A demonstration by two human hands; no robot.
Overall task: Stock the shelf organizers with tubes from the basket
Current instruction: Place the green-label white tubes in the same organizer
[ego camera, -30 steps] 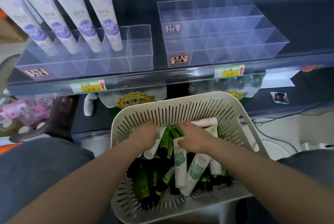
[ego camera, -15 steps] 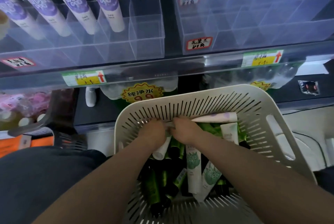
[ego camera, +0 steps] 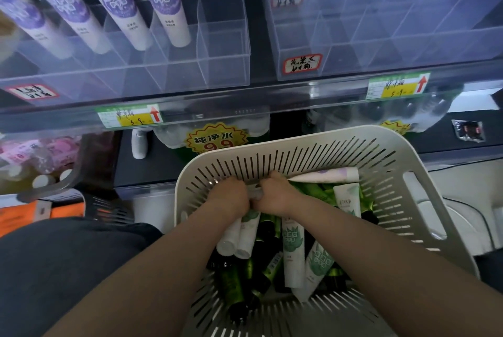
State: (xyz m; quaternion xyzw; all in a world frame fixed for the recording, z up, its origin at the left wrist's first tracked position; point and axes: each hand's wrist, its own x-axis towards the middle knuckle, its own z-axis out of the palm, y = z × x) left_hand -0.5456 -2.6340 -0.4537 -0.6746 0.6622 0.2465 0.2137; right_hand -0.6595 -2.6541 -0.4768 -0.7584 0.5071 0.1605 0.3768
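Gripping white tubes [ego camera: 241, 232], caps pointing nearward, left hand [ego camera: 228, 196] fingers curl (right hand [ego camera: 276, 193]: unclear).

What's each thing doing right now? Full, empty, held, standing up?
white-green tubes, lying in the basket.
dark green tubes, lying in basket.
basket, loaded with tubes.
left hand, grips two white-green tubes.
right hand, curled among tubes; grip hidden.
purple tubes, standing tilted in left organizer.
left organizer, rightmost compartment empty.
right organizer, visible compartments empty.

Left hand [ego camera: 230, 197] and right hand [ego camera: 277, 193] have closed together, now touching.
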